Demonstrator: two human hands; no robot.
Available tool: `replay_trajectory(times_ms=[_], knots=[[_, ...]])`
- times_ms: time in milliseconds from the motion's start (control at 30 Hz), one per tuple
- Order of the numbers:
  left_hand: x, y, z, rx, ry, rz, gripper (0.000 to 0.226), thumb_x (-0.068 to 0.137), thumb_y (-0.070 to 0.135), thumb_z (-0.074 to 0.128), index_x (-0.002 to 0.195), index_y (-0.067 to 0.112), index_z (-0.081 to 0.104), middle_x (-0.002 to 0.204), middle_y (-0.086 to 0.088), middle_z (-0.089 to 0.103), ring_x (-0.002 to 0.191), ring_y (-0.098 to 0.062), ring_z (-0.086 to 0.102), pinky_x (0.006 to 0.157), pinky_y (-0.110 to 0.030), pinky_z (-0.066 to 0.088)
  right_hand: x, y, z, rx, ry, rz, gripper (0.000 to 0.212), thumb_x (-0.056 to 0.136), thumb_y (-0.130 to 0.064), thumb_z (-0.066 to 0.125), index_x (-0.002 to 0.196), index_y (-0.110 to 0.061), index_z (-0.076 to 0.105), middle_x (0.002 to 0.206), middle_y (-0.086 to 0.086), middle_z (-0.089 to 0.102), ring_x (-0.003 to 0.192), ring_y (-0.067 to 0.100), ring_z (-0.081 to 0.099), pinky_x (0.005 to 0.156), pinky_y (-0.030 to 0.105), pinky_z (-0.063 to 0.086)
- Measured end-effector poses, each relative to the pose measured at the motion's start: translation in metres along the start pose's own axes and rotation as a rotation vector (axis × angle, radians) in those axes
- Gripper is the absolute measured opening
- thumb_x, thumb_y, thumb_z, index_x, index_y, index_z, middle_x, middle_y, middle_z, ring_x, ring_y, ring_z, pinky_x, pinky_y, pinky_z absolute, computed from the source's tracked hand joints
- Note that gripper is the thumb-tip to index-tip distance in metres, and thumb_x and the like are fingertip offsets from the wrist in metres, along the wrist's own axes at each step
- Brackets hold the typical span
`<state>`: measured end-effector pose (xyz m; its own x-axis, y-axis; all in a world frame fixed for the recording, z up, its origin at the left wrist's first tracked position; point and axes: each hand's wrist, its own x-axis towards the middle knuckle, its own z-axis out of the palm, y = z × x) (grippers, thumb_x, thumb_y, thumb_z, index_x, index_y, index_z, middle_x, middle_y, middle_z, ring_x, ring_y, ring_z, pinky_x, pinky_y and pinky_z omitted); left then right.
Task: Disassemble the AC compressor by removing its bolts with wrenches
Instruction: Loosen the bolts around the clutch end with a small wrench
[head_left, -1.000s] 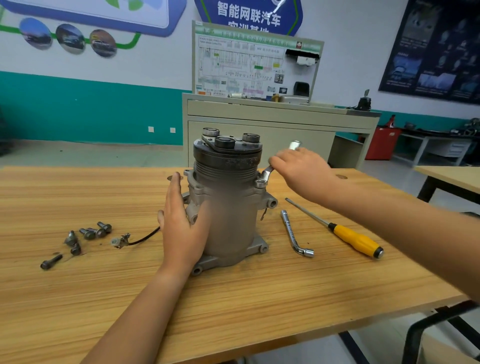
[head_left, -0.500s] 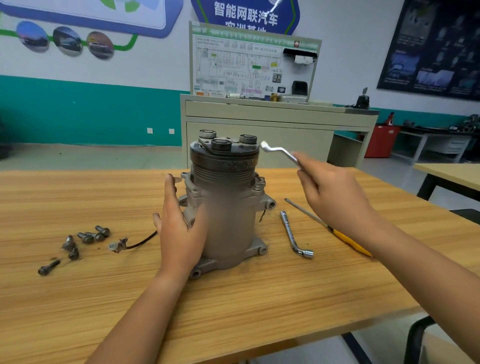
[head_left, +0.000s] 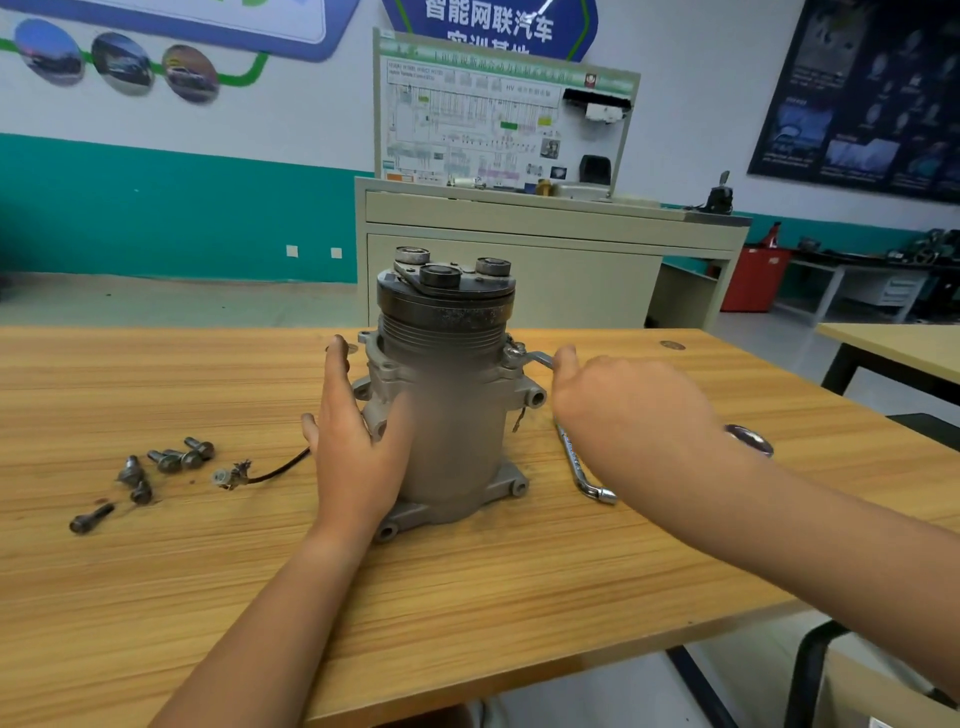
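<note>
The grey AC compressor (head_left: 457, 426) stands upright on the wooden table (head_left: 467, 597), its black pulley on top. My left hand (head_left: 353, 441) lies flat against the compressor's left side, fingers extended. My right hand (head_left: 623, 410) grips a silver wrench (head_left: 537, 358) whose head sits on a bolt (head_left: 514, 352) at the upper right flange of the body. Most of the wrench handle is hidden in my fist.
Several removed bolts (head_left: 166, 460) and a black screw (head_left: 91, 518) lie at the left. A cut wire with a connector (head_left: 244, 474) trails from the compressor. An L-shaped socket wrench (head_left: 584, 470) lies to the right. A cabinet with a display board (head_left: 519, 249) stands behind the table.
My right hand came down from beside the pulley and set the wrench back on the upper right bolt. The left hand stayed against the compressor. The yellow-handled screwdriver is now hidden behind my right arm.
</note>
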<state>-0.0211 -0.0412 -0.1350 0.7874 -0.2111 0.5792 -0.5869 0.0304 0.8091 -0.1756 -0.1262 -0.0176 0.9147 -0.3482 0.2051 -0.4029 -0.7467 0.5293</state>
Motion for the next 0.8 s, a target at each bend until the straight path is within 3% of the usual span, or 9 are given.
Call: replay_trajectory(times_ms=[67, 167, 300, 433, 533, 600, 633, 700, 800], knots=[[0.000, 0.000, 0.000, -0.012, 0.007, -0.003, 0.086, 0.072, 0.058, 0.038, 0.149, 0.028, 0.014, 0.152, 0.011, 0.027, 0.136, -0.004, 0.024, 0.114, -0.056, 0.008, 0.002, -0.006, -0.007, -0.044, -0.024, -0.042, 0.045, 0.089, 0.008, 0.040, 0.134, 0.007, 0.035, 0.066, -0.001, 0.026, 0.054, 0.011, 0.026, 0.038, 0.027, 0.018], [0.000, -0.001, 0.001, -0.025, 0.007, -0.012, 0.084, 0.072, 0.058, 0.038, 0.148, 0.031, 0.015, 0.147, 0.017, 0.029, 0.132, 0.002, 0.025, 0.114, -0.056, 0.009, 0.002, -0.004, -0.007, -0.128, -0.022, -0.085, 0.049, 0.090, 0.009, 0.040, 0.137, 0.008, 0.029, 0.089, 0.009, 0.049, 0.063, 0.021, 0.041, 0.037, 0.028, 0.020], [0.000, -0.002, 0.002, -0.041, 0.000, -0.011, 0.083, 0.072, 0.058, 0.038, 0.148, 0.031, 0.016, 0.139, 0.023, 0.028, 0.125, 0.008, 0.025, 0.114, -0.056, 0.009, 0.010, 0.021, -0.003, -0.174, 0.028, -0.087, 0.039, 0.089, -0.002, 0.041, 0.127, -0.010, 0.045, 0.060, 0.001, 0.030, 0.045, 0.014, 0.026, 0.038, 0.025, 0.020], [0.001, -0.002, 0.002, -0.070, 0.003, -0.017, 0.084, 0.072, 0.057, 0.040, 0.147, 0.031, 0.016, 0.138, 0.026, 0.026, 0.128, 0.007, 0.025, 0.114, -0.055, 0.014, 0.027, 0.042, 0.006, -0.208, 0.077, -0.071, 0.041, 0.090, -0.005, 0.041, 0.129, -0.018, 0.044, 0.057, -0.001, 0.031, 0.044, 0.012, 0.028, 0.037, 0.024, 0.018], [0.001, -0.001, 0.003, -0.073, 0.012, -0.025, 0.085, 0.071, 0.057, 0.040, 0.147, 0.030, 0.015, 0.138, 0.025, 0.025, 0.129, 0.007, 0.024, 0.114, -0.054, 0.015, 0.045, 0.042, 0.021, -0.165, 0.096, -0.001, 0.029, 0.090, -0.003, 0.046, 0.116, -0.014, 0.052, 0.061, 0.000, 0.038, 0.048, 0.014, 0.036, 0.040, 0.025, 0.022], [0.001, -0.001, 0.003, -0.060, 0.012, -0.013, 0.083, 0.072, 0.057, 0.040, 0.147, 0.031, 0.015, 0.139, 0.025, 0.024, 0.129, 0.007, 0.023, 0.115, -0.055, 0.014, 0.061, 0.036, 0.033, -0.084, 0.141, 0.017, 0.024, 0.089, 0.000, 0.046, 0.110, -0.010, 0.052, 0.074, 0.003, 0.056, 0.064, 0.021, 0.055, 0.058, 0.029, 0.039], [0.002, -0.002, 0.002, -0.054, 0.011, -0.006, 0.083, 0.072, 0.057, 0.041, 0.147, 0.031, 0.015, 0.139, 0.025, 0.024, 0.129, 0.007, 0.023, 0.115, -0.055, 0.014, 0.069, 0.032, 0.042, -0.043, 0.162, 0.022, 0.024, 0.088, 0.002, 0.044, 0.109, -0.008, 0.051, 0.081, 0.006, 0.063, 0.075, 0.025, 0.060, 0.078, 0.034, 0.044], [0.002, -0.004, 0.000, -0.043, 0.011, 0.007, 0.083, 0.073, 0.056, 0.042, 0.147, 0.031, 0.015, 0.140, 0.025, 0.024, 0.130, 0.006, 0.023, 0.115, -0.054, 0.015, 0.081, 0.024, 0.058, 0.033, 0.223, 0.039, 0.027, 0.087, 0.006, 0.042, 0.109, -0.006, 0.051, 0.086, 0.010, 0.066, 0.082, 0.028, 0.061, 0.104, 0.037, 0.028], [0.003, -0.006, -0.002, -0.042, -0.005, 0.034, 0.077, 0.073, 0.056, 0.044, 0.143, 0.040, 0.014, 0.138, 0.028, 0.024, 0.131, 0.005, 0.024, 0.115, -0.053, 0.017, 0.088, 0.024, 0.072, 0.123, 0.319, 0.056, 0.033, 0.088, 0.005, 0.039, 0.116, -0.007, 0.051, 0.091, 0.010, 0.066, 0.084, 0.027, 0.058, 0.104, 0.034, 0.027]])
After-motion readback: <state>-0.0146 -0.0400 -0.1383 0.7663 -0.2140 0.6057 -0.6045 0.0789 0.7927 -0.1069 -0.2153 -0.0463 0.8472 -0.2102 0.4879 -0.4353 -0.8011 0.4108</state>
